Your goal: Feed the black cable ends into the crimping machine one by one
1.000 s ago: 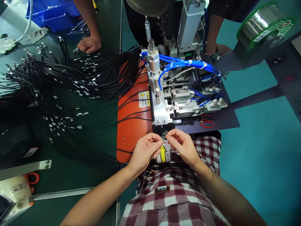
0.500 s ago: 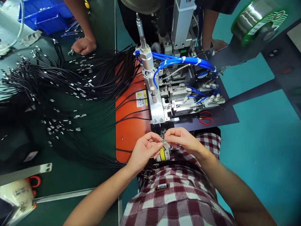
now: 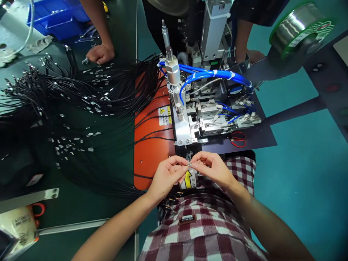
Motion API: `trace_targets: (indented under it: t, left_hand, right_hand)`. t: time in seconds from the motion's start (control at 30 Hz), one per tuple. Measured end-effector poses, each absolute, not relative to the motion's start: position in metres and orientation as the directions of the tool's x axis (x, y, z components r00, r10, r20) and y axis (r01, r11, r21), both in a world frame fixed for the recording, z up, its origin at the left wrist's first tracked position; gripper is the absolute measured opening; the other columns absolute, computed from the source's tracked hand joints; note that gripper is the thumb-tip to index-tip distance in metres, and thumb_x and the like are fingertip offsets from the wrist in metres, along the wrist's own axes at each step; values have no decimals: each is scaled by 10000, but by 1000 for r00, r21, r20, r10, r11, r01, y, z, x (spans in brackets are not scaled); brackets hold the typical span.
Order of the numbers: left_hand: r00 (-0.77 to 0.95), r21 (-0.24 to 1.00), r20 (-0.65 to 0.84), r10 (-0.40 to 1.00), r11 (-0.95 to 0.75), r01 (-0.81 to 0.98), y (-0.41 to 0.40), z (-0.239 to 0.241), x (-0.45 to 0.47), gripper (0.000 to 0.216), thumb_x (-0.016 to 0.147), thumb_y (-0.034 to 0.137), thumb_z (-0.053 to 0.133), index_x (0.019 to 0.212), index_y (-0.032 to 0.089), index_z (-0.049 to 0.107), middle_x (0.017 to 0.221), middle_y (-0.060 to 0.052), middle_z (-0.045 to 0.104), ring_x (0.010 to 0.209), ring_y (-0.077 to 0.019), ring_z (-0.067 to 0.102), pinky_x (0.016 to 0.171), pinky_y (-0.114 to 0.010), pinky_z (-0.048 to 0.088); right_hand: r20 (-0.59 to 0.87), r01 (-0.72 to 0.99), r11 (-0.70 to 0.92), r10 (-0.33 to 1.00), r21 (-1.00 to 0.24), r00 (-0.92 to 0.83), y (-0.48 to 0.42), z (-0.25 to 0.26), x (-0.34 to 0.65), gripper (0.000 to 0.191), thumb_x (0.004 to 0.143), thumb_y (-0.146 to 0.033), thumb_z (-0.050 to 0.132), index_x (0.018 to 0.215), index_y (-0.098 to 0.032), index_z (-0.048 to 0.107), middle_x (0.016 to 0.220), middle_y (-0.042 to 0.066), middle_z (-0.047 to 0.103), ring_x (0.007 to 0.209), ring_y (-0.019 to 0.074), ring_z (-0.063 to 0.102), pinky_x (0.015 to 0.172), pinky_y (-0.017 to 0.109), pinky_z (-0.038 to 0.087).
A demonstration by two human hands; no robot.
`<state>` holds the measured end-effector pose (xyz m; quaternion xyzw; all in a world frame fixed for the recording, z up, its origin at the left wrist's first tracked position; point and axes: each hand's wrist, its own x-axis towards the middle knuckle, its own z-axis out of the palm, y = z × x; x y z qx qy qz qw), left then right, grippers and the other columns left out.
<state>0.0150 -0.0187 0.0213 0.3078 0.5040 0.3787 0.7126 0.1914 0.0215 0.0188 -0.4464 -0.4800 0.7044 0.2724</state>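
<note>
While the left hand [image 3: 168, 174] and right hand [image 3: 214, 169] pinch a thin greenish wire [image 3: 189, 165] between closed fingertips, it seems light, bendy, best gripped near its end.

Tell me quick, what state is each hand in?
Left hand: closed, pinching a thin green wire.
Right hand: closed, pinching the same wire.

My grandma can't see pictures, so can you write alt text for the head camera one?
A person's left hand and right hand pinch a tiny greenish strand between them, close to a metal machine with blue tubes. Black cables spread across the table at left, near another person's fist.
</note>
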Motion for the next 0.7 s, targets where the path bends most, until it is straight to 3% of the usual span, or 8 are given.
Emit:
trace_targets:
  t: [0.4,0.6,0.7]
  left_hand:
    - [180,781,-513,839,543,-309,-18,23,17,251,781,351,691,886,149,584,447,71,445,403,-44,317,433,-180,227]
    - [160,792,-510,845,534,-297,-20,23,18,227,780,326,695,882,145,602,461,68,449,422,-44,346,439,-172,240]
    - [167,793,-516,840,542,-278,-20,22,18,240,775,332,702,884,137,613,476,68,448,422,-35,339,431,-165,238]
  right_hand:
    - [-389,-34,-422,861,-906,-328,3,14,175,254,763,-406,690,763,-163,618,568,-40,500,472,85,404,439,215,326]
    - [-217,108,-198,953,-974,-209,-9,12,173,172,842,-332,616,766,-177,613,659,-7,546,581,116,466,540,235,398]
    - [-283,38,-282,930,-959,-235,-10,11,174,172,845,-329,615,769,-175,598,623,-27,513,540,103,444,507,224,379]
